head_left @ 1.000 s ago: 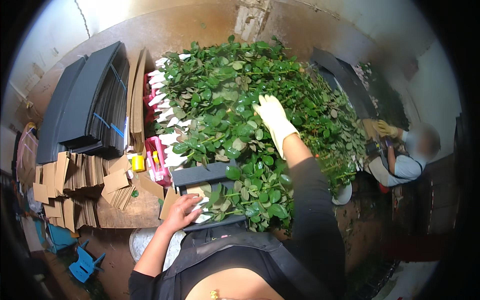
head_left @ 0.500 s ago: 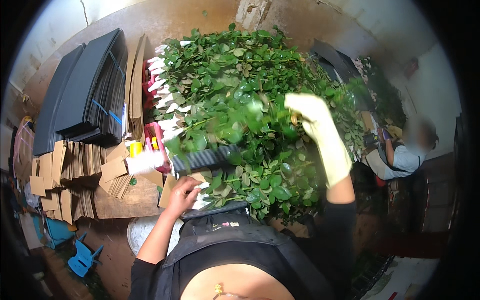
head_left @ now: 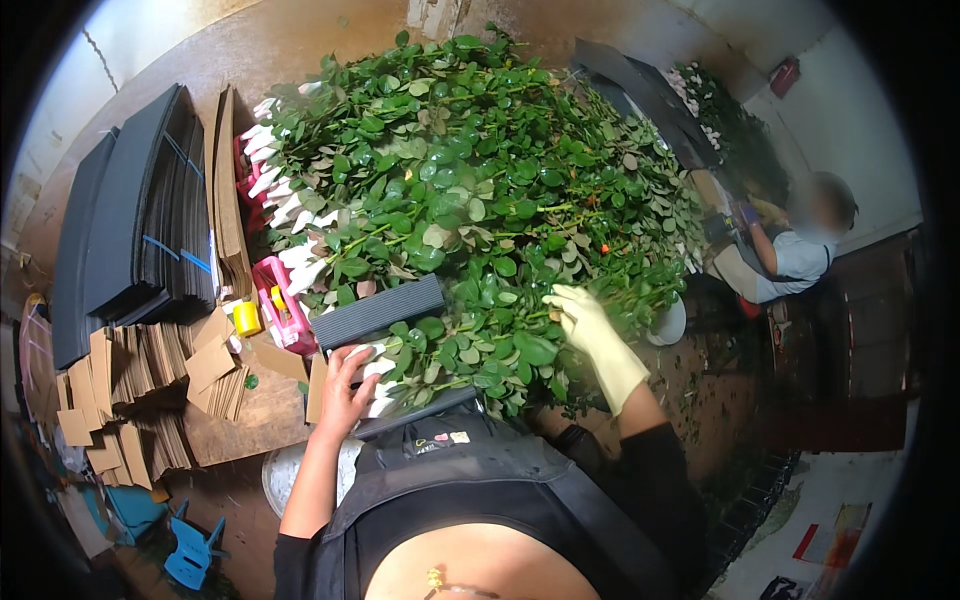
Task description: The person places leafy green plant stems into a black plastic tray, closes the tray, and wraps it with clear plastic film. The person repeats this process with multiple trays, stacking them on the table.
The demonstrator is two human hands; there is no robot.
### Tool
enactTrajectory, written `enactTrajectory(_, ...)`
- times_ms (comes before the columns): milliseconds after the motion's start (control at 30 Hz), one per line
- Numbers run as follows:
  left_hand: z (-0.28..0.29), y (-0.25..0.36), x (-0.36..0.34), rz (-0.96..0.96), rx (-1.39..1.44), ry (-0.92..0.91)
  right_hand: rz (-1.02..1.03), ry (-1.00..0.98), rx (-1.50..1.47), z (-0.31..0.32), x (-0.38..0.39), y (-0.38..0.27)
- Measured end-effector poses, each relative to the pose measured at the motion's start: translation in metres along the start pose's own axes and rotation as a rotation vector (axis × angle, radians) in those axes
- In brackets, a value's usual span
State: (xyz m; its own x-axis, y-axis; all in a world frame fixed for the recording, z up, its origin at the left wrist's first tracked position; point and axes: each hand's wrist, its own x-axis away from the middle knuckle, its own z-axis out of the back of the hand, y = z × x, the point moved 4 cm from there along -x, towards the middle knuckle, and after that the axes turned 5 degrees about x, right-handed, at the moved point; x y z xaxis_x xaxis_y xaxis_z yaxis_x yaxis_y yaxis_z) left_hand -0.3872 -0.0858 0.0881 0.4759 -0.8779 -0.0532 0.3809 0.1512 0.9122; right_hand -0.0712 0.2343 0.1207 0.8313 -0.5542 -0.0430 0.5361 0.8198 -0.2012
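Note:
Leafy rose stems (head_left: pixel 440 200) lie in a big heap, their white-sleeved heads (head_left: pixel 290 210) lined up on the left. My bare left hand (head_left: pixel 345 388) rests with parted fingers on white-sleeved heads in the nearest row. In a cream glove, my right hand (head_left: pixel 595 340) has its fingers stretched out against the leaves of that row; the fingertips partly blend into the foliage. A dark grey corrugated strip (head_left: pixel 378 312) slants just beyond my left hand. Another dark strip (head_left: pixel 430 408) lies under the row at the table's near edge.
Tall stacks of dark corrugated sheets (head_left: pixel 130 220) stand at the left, with small brown cardboard pieces (head_left: pixel 150 365) in front. A pink tape dispenser (head_left: pixel 282 300) and a yellow roll (head_left: pixel 246 319) sit beside the heads. A co-worker (head_left: pixel 800 255) is at the far right.
My right hand has come down from above the heap, where it held a blurred leafy stem, onto the near row. The left hand's fingers have spread. The view has shifted.

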Motion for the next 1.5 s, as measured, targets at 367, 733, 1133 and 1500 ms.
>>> enactTrajectory(367, 0.006, 0.000, 0.007, 0.027, -0.053, -0.003, -0.083, 0.023, -0.216, 0.121, -0.145, -0.093)
enactTrajectory(733, -0.003, -0.003, 0.001, 0.021, 0.000, -0.015, 0.233, 0.021, 0.521, 0.023, -0.312, -0.191)
enactTrajectory(1133, -0.005, -0.030, 0.006, -0.174, -0.075, 0.052, 0.669, 0.003, 0.082, 0.084, -0.093, -0.194)
enactTrajectory(1500, -0.012, -0.032, 0.009, -0.010, 0.114, 0.100, 0.310, -0.027, 0.370, 0.058, -0.065, -0.182)
